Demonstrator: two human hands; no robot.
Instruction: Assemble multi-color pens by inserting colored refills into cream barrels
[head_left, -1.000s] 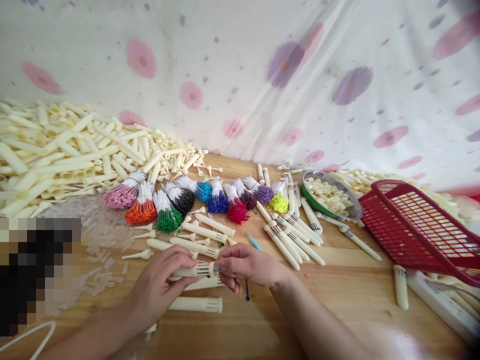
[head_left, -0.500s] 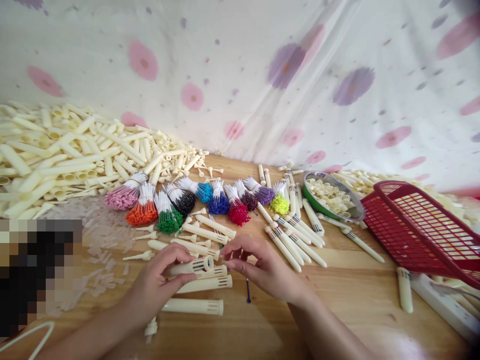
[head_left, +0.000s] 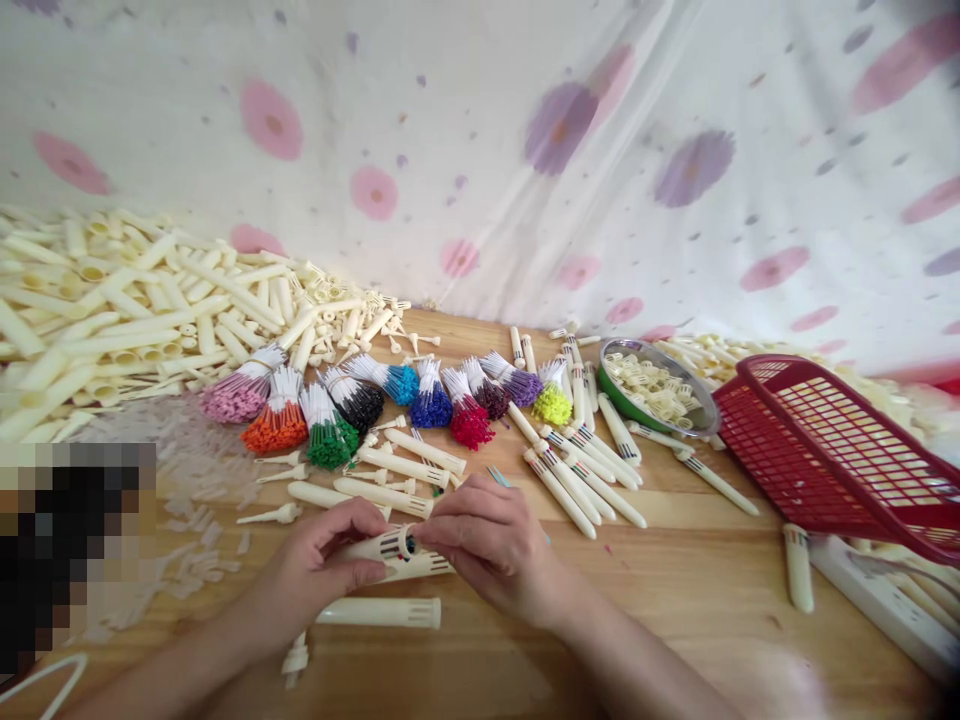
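Observation:
My left hand [head_left: 319, 562] grips a cream pen barrel [head_left: 375, 546] between thumb and fingers, its slotted, open end facing right. Dark coloured pieces show in the slots and at the mouth. At that mouth, my right hand [head_left: 499, 552] has its fingertips pinched together; what they hold is hidden. Under and in front of my hands lie more slotted barrels, one of them a bare barrel [head_left: 379, 612] nearest me. Beyond them are bundles of pen refills in several colours, such as green refills [head_left: 330, 440], blue refills [head_left: 431, 405] and red refills [head_left: 469, 425].
A heap of cream tubes [head_left: 112, 320] fills the left back, beside scattered clear sleeves [head_left: 187, 520]. Multicolour pens [head_left: 566, 490] lie right of centre. Behind stands a green-sided bowl [head_left: 622, 400] of small parts. A red basket [head_left: 825, 450] and a white power strip [head_left: 862, 590] are at right.
My right hand has moved left and slightly down to the barrel's mouth, its fingers closing together. The dark blue refill below that hand no longer shows. Light blue sticks behind it have come into view.

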